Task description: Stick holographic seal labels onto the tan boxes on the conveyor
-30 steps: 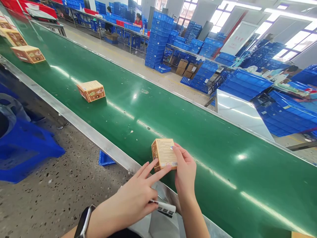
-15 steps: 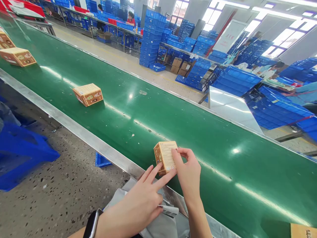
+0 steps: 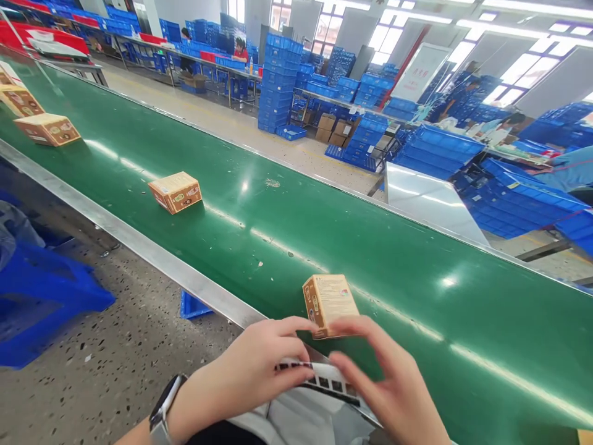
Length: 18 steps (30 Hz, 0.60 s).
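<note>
A small brown-and-tan printed carton [image 3: 336, 300] lies on the green conveyor belt [image 3: 259, 290] just beyond my hands. Fine print and a small coloured patch show on its top face. My left hand [image 3: 269, 355], with a watch at the wrist, grips a white strip with a row of dark squares [image 3: 331, 382] between thumb and fingers. Its index fingertip is by the carton's near left corner. My right hand [image 3: 393, 374] has thumb and index finger spread, somewhat blurred, at the strip's right side. The index finger overlaps the carton's near edge; whether it touches is unclear.
Another carton [image 3: 176, 193] sits further up the belt, and several more [image 3: 49, 128] are at far left. A metal rail [image 3: 152, 259] edges the belt. Blue crates [image 3: 280, 80] stand stacked beyond it. A blue stool-like object [image 3: 50, 296] is at lower left.
My right hand has left the carton's top and moved down and right, its fingers opening. My left hand's fingers have drawn together around the strip, which is now more exposed. The cartons appear shifted rightward.
</note>
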Each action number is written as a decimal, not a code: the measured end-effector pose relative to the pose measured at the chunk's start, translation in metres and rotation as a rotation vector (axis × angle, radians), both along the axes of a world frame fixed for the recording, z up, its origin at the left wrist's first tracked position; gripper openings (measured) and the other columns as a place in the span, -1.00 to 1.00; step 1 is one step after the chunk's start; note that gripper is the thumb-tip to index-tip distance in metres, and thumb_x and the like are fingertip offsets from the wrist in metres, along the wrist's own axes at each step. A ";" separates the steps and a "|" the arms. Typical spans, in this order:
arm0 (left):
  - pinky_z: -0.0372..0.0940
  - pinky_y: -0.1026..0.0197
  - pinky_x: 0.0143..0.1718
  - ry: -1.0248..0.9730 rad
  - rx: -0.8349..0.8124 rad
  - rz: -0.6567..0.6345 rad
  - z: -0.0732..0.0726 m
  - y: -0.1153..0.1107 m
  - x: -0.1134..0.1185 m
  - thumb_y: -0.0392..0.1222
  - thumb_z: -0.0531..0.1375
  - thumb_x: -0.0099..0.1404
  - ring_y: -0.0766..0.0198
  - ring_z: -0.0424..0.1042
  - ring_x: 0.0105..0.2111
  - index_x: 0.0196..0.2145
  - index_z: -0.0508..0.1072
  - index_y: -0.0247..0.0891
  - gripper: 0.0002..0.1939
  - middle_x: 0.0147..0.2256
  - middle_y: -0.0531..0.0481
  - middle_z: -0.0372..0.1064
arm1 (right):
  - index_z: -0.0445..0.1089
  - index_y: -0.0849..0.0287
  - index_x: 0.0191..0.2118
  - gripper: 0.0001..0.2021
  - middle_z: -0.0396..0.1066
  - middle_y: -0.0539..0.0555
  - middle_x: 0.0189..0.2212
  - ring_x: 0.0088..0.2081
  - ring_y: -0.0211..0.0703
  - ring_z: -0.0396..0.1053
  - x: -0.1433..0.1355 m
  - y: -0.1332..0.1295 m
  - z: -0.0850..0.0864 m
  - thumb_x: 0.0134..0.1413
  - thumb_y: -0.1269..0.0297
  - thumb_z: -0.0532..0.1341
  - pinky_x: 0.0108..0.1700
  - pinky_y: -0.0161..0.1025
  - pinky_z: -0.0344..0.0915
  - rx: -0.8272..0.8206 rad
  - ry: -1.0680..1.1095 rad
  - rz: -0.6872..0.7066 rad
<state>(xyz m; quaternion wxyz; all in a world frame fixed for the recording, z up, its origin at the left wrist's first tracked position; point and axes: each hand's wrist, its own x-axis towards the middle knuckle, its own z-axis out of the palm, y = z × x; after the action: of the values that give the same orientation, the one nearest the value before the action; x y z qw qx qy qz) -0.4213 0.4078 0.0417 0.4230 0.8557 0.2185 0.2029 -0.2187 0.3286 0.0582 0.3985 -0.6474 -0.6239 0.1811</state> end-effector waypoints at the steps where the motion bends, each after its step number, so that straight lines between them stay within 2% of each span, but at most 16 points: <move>1: 0.37 0.27 -0.22 0.014 -0.070 0.020 0.004 0.001 -0.001 -0.29 0.30 0.32 0.25 0.54 -0.26 -0.34 0.55 -0.26 -0.94 -0.14 -0.04 0.57 | 0.50 0.04 -0.21 -0.84 0.59 0.05 -0.27 -0.26 -0.08 0.56 -0.001 -0.007 0.000 0.18 0.10 0.28 -0.23 -0.29 0.49 -0.039 0.010 0.102; 2: 0.32 0.31 -0.32 0.043 -0.129 0.038 0.008 0.002 -0.002 -0.26 0.28 0.34 0.29 0.51 -0.36 -0.32 0.56 -0.25 -0.94 -0.29 0.02 0.57 | 0.51 0.03 -0.21 -0.85 0.59 0.05 -0.28 -0.28 -0.10 0.56 -0.002 -0.013 -0.001 0.19 0.12 0.28 -0.25 -0.31 0.49 -0.070 0.023 0.160; 4: 0.22 0.34 -0.41 0.124 -0.210 0.072 0.013 0.002 -0.002 -0.23 0.30 0.32 0.33 0.45 -0.44 -0.28 0.57 -0.23 -0.95 -0.43 0.10 0.53 | 0.52 0.02 -0.16 -0.84 0.59 0.03 -0.31 -0.36 -0.15 0.55 -0.003 -0.020 -0.005 0.23 0.13 0.26 -0.33 -0.35 0.48 -0.117 0.060 0.159; 7: 0.13 0.36 -0.45 0.216 -0.262 0.123 0.015 0.002 -0.003 -0.25 0.33 0.27 0.35 0.39 -0.48 -0.30 0.58 -0.22 -0.98 -0.47 0.14 0.51 | 0.47 0.02 0.00 -0.73 0.55 -0.02 -0.42 -0.46 -0.18 0.51 -0.001 -0.025 -0.014 0.25 0.08 0.25 -0.37 -0.35 0.47 -0.168 0.149 0.060; 10: 0.06 0.35 -0.48 0.276 -0.245 0.127 0.014 0.003 -0.006 -0.29 0.30 0.29 0.38 0.32 -0.54 -0.41 0.59 -0.23 -0.89 -0.54 0.15 0.45 | 0.42 0.01 0.07 -0.69 0.55 -0.04 -0.45 -0.44 -0.18 0.53 0.002 -0.028 -0.018 0.30 0.07 0.20 -0.34 -0.35 0.49 -0.176 0.161 0.066; 15: 0.02 0.35 -0.50 0.356 -0.178 0.081 0.013 0.001 -0.007 -0.27 0.29 0.31 0.40 0.25 -0.58 -0.42 0.59 -0.23 -0.86 -0.60 0.17 0.37 | 0.42 0.02 0.00 -0.81 0.57 0.06 -0.19 -0.20 -0.11 0.55 0.002 -0.024 -0.010 0.32 0.25 0.19 -0.17 -0.29 0.51 -0.008 -0.161 0.224; 18: 0.00 0.35 -0.51 0.381 -0.142 0.052 0.013 0.000 -0.007 -0.25 0.29 0.32 0.40 0.23 -0.58 -0.41 0.59 -0.22 -0.87 -0.60 0.17 0.35 | 0.41 0.09 -0.05 -0.83 0.53 0.12 -0.21 -0.21 -0.08 0.51 -0.006 -0.017 -0.004 0.37 0.36 0.10 -0.20 -0.23 0.50 0.104 -0.349 0.272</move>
<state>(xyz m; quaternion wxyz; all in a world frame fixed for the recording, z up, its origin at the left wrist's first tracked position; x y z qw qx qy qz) -0.4283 0.4075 0.0543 0.4279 0.8406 0.3306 0.0324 -0.2250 0.3115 0.0541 0.2892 -0.5575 -0.7734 0.0863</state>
